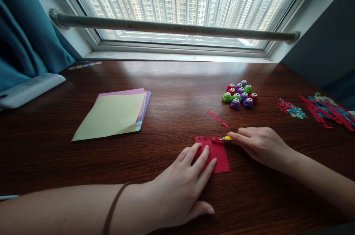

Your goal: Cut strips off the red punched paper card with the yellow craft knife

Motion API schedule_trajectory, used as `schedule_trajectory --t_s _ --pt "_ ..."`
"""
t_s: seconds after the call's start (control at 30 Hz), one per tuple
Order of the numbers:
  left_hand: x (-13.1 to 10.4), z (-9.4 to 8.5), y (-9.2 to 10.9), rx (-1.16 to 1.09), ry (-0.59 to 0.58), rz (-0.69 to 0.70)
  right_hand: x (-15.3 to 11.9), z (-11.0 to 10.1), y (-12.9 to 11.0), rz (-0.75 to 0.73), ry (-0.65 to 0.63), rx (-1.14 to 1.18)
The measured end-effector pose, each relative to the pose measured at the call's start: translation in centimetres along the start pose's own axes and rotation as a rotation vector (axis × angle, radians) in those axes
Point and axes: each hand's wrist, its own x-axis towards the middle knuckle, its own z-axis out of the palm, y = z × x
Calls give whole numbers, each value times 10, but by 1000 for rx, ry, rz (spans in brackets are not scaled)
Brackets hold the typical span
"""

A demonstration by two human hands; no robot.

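A small red sheet of paper (220, 159) lies on the table, with a row of punched holes along its far edge. My left hand (188, 183) rests flat on it, fingers spread, and covers its left side. In my right hand (257, 144) is a yellow-handled craft knife (228, 138), pinched between the fingers. Its blade touches the sheet just below the row of holes. A cut-off red paper strip (217, 119), also with holes, lies just beyond the sheet.
A stack of coloured paper (116, 115) lies to the left, yellow on top. Several small craft punches (240, 94) stand grouped at the back right. Farther right are small paper cut-outs (291, 108) and a heap of cut strips (328, 111). A white device (33, 89) sits far left.
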Motion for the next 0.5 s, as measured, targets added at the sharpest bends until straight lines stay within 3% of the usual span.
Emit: schedule_trajectory --t_s 0.5 --pt "0 1 1 -2 10 -5 -20 -1 16 -14 42 -23"
